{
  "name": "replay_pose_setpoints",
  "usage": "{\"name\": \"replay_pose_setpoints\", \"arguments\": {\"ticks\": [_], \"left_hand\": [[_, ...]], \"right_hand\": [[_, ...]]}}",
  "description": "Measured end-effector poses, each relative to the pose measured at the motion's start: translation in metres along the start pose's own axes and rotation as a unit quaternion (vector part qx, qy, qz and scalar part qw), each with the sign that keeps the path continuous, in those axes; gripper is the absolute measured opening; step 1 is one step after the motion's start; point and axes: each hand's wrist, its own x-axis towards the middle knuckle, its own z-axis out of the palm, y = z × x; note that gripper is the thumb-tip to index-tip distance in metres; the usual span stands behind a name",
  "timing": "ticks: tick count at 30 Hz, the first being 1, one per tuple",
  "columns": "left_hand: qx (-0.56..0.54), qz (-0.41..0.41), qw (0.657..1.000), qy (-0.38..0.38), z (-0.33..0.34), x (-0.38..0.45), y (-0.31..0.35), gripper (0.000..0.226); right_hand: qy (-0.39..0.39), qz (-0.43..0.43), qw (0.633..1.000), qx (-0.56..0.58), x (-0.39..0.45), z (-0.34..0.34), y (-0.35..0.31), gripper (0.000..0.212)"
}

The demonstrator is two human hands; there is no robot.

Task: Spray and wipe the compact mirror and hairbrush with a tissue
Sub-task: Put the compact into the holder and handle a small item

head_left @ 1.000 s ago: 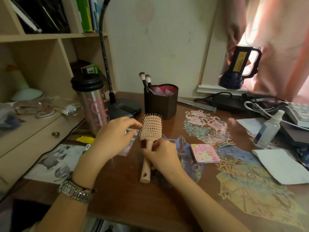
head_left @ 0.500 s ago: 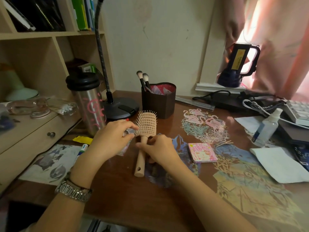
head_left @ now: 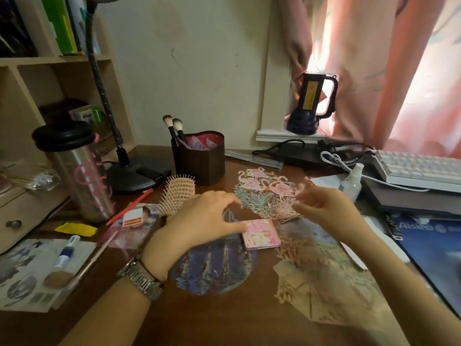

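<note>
Head view
Left hand (head_left: 199,218): is hovering over the desk (head_left: 224,320) with fingers loosely curved and spread, gripping nothing; its thumb tip is lying at the left edge of the compact mirror.
Right hand (head_left: 324,208): is hanging in the air right of centre, blurred, fingers loosely spread and holding nothing.
Compact mirror (head_left: 262,233): is lying closed and flat, pink cover up, between the two hands near the middle of the desk.
Hairbrush (head_left: 178,192): is lying on the desk, bristles up, just left of the left hand, which is covering its handle.
Spray bottle (head_left: 351,181): is standing far right, beside the keyboard (head_left: 419,171).
Tissue (head_left: 374,245): a white sheet is lying right of the right forearm, partly hidden.
Steel tumbler (head_left: 79,171): is standing at far left.
</note>
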Motion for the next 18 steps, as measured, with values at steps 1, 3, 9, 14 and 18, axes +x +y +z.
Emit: {"name": "replay_pose_setpoints", "arguments": {"ticks": [1, 3, 9, 14, 18], "left_hand": [[0.009, 0.007, 1.000, -0.014, 0.004, 0.004, 0.005, 0.062], [0.023, 0.020, 0.999, -0.044, 0.013, 0.012, 0.010, 0.067], [0.033, 0.008, 0.993, -0.114, 0.032, 0.029, 0.005, 0.083], [0.015, 0.013, 0.991, -0.135, 0.036, 0.032, -0.001, 0.075], [-0.058, 0.010, 0.992, -0.114, 0.037, 0.032, 0.001, 0.066]], "right_hand": [[0.003, 0.001, 1.000, -0.002, -0.002, -0.003, 0.007, 0.022], [0.004, -0.001, 1.000, 0.003, -0.006, -0.005, 0.019, 0.018], [-0.001, -0.008, 0.999, 0.034, -0.009, 0.001, 0.034, 0.012], [0.006, -0.023, 0.999, 0.033, -0.004, 0.008, 0.033, 0.011], [-0.001, -0.034, 0.999, 0.031, -0.001, 0.011, 0.030, 0.013]]}}
